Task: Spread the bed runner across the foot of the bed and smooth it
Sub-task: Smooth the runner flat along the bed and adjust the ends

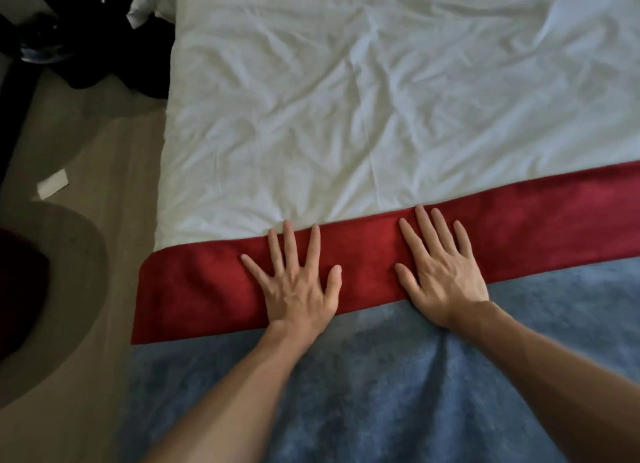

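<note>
A red bed runner (pixel 540 227) lies as a long band across the bed, from the left edge to the right side of the view. Beyond it stretches a wrinkled white duvet (pixel 363 109). On the near side lies a blue blanket (pixel 391 393). My left hand (pixel 298 286) presses flat on the runner, fingers spread. My right hand (pixel 443 272) lies flat on it too, fingers apart, its heel on the blue blanket, which bunches slightly there. Neither hand grips anything.
Beige floor (pixel 104 171) runs along the bed's left side, with a white slip of paper (pixel 52 183) on it. A round grey rug or seat (pixel 69 289) lies at the left. Dark clothing and furniture (pixel 86 46) fill the far left corner. A pillow corner (pixel 145 1) overhangs.
</note>
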{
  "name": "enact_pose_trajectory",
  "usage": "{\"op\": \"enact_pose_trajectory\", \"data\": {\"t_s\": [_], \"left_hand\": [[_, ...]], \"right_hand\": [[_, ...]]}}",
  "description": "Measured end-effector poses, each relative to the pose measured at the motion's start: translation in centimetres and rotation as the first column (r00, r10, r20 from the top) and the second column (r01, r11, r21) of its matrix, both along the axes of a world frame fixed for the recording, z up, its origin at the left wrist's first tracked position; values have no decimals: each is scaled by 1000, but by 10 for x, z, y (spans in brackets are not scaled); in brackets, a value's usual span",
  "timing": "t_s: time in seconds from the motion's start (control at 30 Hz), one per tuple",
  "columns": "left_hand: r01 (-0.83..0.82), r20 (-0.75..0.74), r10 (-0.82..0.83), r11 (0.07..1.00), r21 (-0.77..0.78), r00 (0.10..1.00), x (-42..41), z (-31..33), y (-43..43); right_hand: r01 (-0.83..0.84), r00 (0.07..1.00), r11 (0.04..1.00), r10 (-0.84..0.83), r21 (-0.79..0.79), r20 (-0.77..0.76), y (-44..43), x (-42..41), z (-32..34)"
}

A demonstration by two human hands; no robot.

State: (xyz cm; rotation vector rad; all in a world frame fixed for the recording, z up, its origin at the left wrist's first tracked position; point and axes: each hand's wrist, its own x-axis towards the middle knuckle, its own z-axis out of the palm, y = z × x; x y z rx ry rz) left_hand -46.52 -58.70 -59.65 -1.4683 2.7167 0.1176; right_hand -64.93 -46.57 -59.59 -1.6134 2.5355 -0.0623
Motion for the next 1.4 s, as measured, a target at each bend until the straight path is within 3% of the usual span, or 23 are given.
{"op": "enact_pose_trajectory", "data": {"t_s": [0.67,0.87,1.07,1.2,1.4], "left_hand": [[38,-42,-38,999,10,998,4,-4,-2],[127,-167,-106,984,123,980,19,18,-13],[119,-93,-132,983,-137,987,71,37,-83],[146,-149,-158,985,-88,976,94,40,-112],[154,-223,-177,981,-116,959,94,43,-126]], "right_hand": [[30,998,999,-29,13,-50,-1,5,-1],[91,996,996,-91,-8,24,-3,13,8],[-31,996,989,43,-148,84,-41,45,24],[-142,987,956,155,-257,30,-76,65,29],[-48,991,953,82,-301,102,-117,72,36]]}}
